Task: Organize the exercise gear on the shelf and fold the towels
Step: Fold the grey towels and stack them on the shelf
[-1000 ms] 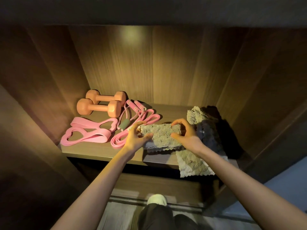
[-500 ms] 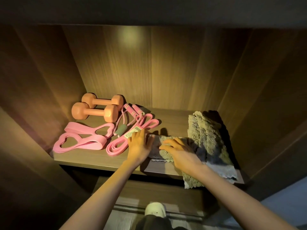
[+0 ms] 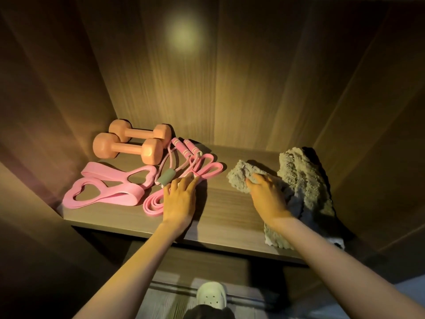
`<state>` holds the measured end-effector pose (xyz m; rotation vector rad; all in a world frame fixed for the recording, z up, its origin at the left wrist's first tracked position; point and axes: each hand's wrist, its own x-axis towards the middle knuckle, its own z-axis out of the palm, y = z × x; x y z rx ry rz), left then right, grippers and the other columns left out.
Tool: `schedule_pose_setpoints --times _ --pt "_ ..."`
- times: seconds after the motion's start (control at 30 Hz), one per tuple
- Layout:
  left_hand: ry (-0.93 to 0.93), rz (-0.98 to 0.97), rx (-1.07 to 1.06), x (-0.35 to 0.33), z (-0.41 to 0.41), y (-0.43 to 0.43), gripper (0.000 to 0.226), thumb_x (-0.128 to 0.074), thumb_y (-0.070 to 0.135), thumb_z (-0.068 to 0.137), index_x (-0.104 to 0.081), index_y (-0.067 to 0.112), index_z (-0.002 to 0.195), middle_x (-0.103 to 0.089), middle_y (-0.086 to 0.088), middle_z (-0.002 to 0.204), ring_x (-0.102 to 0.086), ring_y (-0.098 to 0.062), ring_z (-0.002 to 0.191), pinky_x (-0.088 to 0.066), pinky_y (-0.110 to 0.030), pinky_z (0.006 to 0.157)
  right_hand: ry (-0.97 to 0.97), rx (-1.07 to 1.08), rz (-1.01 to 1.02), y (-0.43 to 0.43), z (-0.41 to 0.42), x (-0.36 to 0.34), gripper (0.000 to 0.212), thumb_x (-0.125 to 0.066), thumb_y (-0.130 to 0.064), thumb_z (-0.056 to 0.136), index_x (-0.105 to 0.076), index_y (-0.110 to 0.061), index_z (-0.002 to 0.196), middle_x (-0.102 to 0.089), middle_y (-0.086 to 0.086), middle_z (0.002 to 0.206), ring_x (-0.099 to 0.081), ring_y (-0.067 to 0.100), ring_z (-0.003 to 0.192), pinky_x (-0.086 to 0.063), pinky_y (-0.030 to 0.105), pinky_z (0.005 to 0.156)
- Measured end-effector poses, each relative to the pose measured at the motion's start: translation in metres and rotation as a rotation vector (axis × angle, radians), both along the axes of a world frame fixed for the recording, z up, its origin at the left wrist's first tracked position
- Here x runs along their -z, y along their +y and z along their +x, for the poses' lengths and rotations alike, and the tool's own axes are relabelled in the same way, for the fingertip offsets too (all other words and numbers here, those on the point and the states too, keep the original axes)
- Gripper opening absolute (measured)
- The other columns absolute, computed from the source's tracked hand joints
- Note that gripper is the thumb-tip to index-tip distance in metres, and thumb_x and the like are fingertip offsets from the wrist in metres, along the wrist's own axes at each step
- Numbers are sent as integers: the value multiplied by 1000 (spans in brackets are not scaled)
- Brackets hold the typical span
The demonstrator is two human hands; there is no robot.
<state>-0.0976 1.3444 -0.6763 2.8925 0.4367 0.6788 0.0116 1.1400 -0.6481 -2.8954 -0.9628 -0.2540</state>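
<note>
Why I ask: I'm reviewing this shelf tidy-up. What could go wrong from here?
1. The rumpled towel hangs over the shelf front edge beside the right forearm; drawing that arm back might drag it off.
2. The right hand grips the small bunched towel, which may unfold when moved.
3. The left hand lies flat on the pink resistance band, which crosses the jump rope; pushing could tangle them.

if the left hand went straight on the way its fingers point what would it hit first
Likely the thin pink resistance band, looped at the fingertips of the left hand; the jump rope handles lie beyond. Depth is unclear.
</note>
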Motion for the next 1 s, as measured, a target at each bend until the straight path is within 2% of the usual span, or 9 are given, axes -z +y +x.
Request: schedule_pose_setpoints --times 0.13,0.27,0.33,0.47,0.57,0.67,0.8,0.9,1.0 --pt "-44 31 -13 8 1 1 48 -67 9 82 -58 15 128 -60 -8 126 -56 -33 108 -46 -47 86 18 48 27 17 36 3 57 -43 10 86 -54 -15 135 -52 10 136 -48 33 121 -44 39 98" --pt "-50 48 -22 14 3 2 48 -64 11 83 -57 15 130 -58 -7 128 -54 -32 109 -44 -47 88 94 50 50 44 62 1 61 -37 12 90 -47 -21 141 -40 5 150 -29 31 138 -28 47 110" --pt "-60 52 -17 16 5 4 48 -63 11 83 -57 15 130 -57 -6 129 -53 -32 109 -43 -46 87 77 56 66 53 70 1 61 -36 10 92 -46 -24 142 -37 -1 152 -25 27 139 -23 41 113" --pt "-90 50 -19 20 6 4 46 -60 12 85 -56 16 131 -56 -5 131 -53 -30 108 -41 -43 87 21 75 150 68 84 6 59 -34 6 95 -49 -29 140 -41 -6 149 -30 32 129 -27 37 110" --pt "-105 52 -17 22 6 5 43 -59 15 88 -56 17 130 -56 -5 131 -53 -30 109 -40 -42 87 122 -10 183 83 99 12 61 -33 15 93 -48 -20 140 -42 1 149 -31 31 131 -27 33 112" --pt "-112 39 -19 23 6 6 41 -58 15 89 -57 17 130 -57 -5 131 -52 -30 110 -41 -43 88 199 -55 158 89 107 10 68 -32 21 91 -43 -22 143 -35 -1 153 -26 27 135 -18 31 116" --pt "-113 36 -20 23 7 9 40 -57 16 90 -57 19 129 -56 -3 130 -52 -29 108 -40 -41 86 296 -112 87 84 105 0 76 -34 20 89 -32 -26 149 -24 -4 158 -21 27 138 -28 36 111" --pt "-115 13 -15 22 6 10 37 -56 18 92 -57 20 129 -56 -2 130 -52 -27 109 -40 -39 87 373 -143 85 79 97 -12 70 -37 14 93 -31 -27 149 -18 -1 159 -18 26 144 -24 38 114" --pt "-137 -30 22 16 2 8 33 -57 19 93 -59 19 126 -58 -2 130 -53 -26 112 -41 -38 89 349 -140 197 71 83 -23 60 -42 8 94 -40 -22 146 -27 3 156 -25 24 143 -25 36 114"
